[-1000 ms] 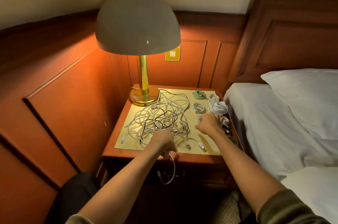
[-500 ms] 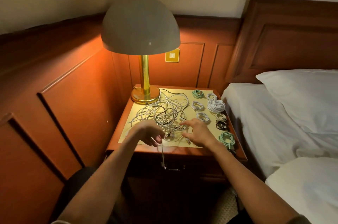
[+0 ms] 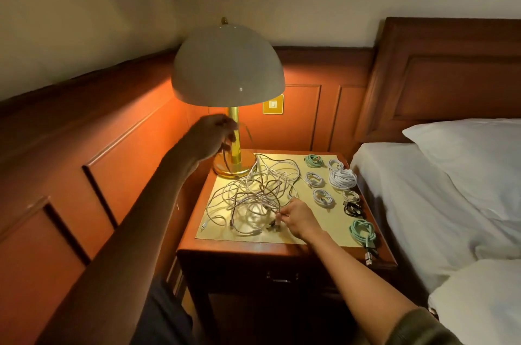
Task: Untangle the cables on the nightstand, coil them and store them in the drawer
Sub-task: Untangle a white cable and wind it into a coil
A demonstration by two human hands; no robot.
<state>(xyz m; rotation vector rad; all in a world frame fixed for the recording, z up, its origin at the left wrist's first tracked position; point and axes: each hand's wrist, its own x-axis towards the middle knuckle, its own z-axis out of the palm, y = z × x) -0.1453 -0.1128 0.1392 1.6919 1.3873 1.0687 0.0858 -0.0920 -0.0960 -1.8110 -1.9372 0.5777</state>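
Left hand [image 3: 214, 134]: raised beside the brass lamp [image 3: 228, 65] stem, blurred, fingers curled round a thin dark strand [image 3: 224, 157] that drops to the tangle [image 3: 253, 195]. Right hand [image 3: 297, 217]: thumb and fingertips pinch a white plug end [image 3: 277, 222] at the tangle's near edge. Tangle: loose loops of white braided and dark cords, on matte yellow mat [image 3: 324, 229] atop glossy wooden nightstand [image 3: 282, 250]. Coiled cables [image 3: 342, 178] along the right side: white, mint, black; tight round bundles. Drawer [image 3: 282, 278] closed.

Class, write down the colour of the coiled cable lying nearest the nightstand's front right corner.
The coiled cable is mint green, seen best in the head view.
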